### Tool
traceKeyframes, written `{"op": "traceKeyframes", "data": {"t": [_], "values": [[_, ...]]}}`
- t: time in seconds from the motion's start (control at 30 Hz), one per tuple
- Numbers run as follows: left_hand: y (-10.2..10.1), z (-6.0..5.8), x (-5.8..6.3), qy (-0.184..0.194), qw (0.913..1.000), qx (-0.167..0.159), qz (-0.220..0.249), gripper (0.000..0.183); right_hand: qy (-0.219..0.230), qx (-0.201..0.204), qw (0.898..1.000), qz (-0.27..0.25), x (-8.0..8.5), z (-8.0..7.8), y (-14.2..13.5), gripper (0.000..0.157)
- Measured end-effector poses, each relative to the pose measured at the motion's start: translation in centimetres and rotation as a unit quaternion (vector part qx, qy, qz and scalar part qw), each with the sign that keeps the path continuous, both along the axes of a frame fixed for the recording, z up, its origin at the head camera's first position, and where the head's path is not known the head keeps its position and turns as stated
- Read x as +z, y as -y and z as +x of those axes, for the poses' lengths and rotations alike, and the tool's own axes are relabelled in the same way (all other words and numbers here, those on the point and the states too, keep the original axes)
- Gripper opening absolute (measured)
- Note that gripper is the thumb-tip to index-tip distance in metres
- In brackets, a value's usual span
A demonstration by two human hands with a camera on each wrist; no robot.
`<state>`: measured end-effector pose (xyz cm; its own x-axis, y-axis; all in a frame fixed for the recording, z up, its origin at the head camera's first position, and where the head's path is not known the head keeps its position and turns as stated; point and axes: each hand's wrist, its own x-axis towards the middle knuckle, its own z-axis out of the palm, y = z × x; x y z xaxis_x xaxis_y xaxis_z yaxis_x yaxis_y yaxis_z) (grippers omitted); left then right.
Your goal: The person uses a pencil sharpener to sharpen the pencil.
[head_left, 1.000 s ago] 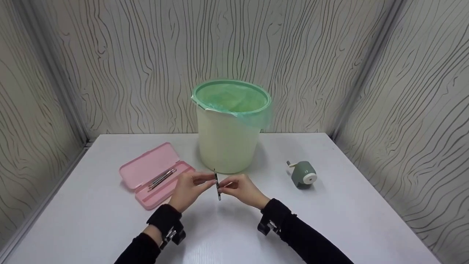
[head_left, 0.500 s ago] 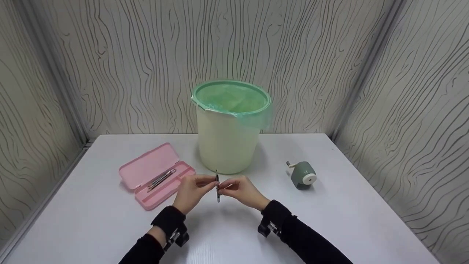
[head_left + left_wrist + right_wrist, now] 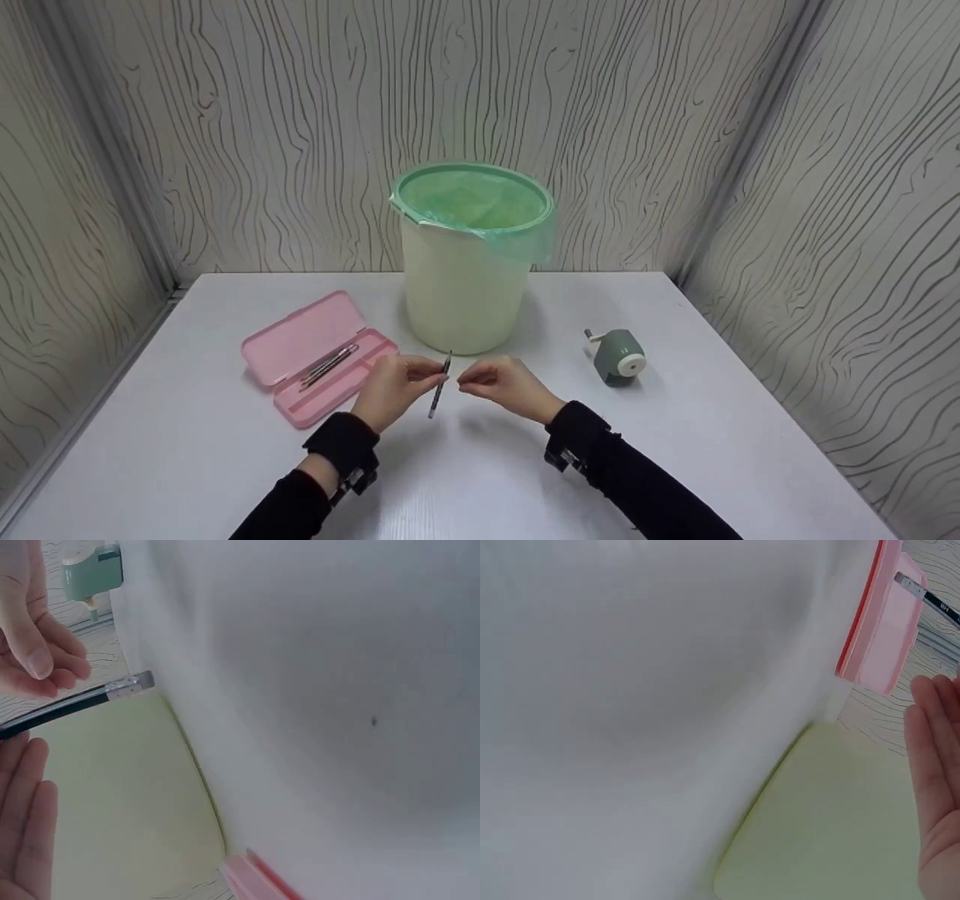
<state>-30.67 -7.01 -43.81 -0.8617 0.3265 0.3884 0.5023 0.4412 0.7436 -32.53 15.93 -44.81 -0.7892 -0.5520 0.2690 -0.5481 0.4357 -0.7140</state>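
A dark pencil stands tilted over the table, tip up and away, eraser end down. My left hand pinches it between thumb and fingers, and its fingers also show in the left wrist view. Just to the right, my right hand holds nothing; a small gap separates its fingertips from the pencil. In the right wrist view, the right hand's fingers are fairly straight. The pencil's metal ferrule and grey eraser show in the left wrist view.
An opened pink pencil case with several pencils inside lies left. A pale bin with a green bag liner stands behind the hands. On the right sits a green crank pencil sharpener. Patterned walls surround the table.
The right hand has let go of the pencil and drawn slightly right. Held by the left hand alone, the pencil now leans, its eraser end swung left.
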Motion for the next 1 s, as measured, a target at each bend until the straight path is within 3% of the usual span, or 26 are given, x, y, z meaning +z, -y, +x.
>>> {"op": "traceKeyframes", "data": {"t": [0.13, 0.27, 0.4, 0.57, 0.63, 0.73, 0.8, 0.9, 1.0], "values": [[-0.1, 0.0, 0.7, -0.027, 0.9959, 0.011, -0.086, 0.01, -0.088, 0.002, 0.994, 0.056, 0.9, 0.0, -0.6, 0.014], [-0.4, 0.2, 1.1, -0.076, 0.9831, 0.026, -0.164, 0.006, -0.186, -0.005, 0.976, 0.116, 1.9, 0.1, -0.9, 0.014], [-1.0, 0.3, 1.3, -0.139, 0.9638, 0.036, -0.224, 0.004, -0.276, -0.004, 0.946, 0.171, 2.7, 0.4, -0.7, 0.016], [-1.8, 0.4, 0.9, -0.217, 0.9335, 0.047, -0.282, 0.009, -0.365, 0.004, 0.901, 0.235, 3.2, 0.9, -0.2, 0.018], [-2.1, 0.5, 0.8, -0.233, 0.9262, 0.056, -0.291, 0.011, -0.395, 0.007, 0.881, 0.258, 3.1, 1.0, 0.0, 0.017], [-2.4, 0.4, 0.6, -0.247, 0.9214, 0.066, -0.292, 0.015, -0.434, 0.011, 0.855, 0.283, 3.0, 1.1, 0.3, 0.016], [-2.5, 0.4, 0.5, -0.249, 0.9227, 0.068, -0.286, 0.016, -0.454, 0.01, 0.841, 0.294, 3.0, 1.1, 0.5, 0.016], [-2.6, 0.4, 0.4, -0.251, 0.9244, 0.069, -0.279, 0.017, -0.472, 0.011, 0.83, 0.298, 2.9, 1.1, 0.8, 0.014], [-2.6, 0.3, 0.4, -0.249, 0.9257, 0.068, -0.276, 0.018, -0.481, 0.011, 0.826, 0.294, 2.9, 1.0, 1.0, 0.012]]}}
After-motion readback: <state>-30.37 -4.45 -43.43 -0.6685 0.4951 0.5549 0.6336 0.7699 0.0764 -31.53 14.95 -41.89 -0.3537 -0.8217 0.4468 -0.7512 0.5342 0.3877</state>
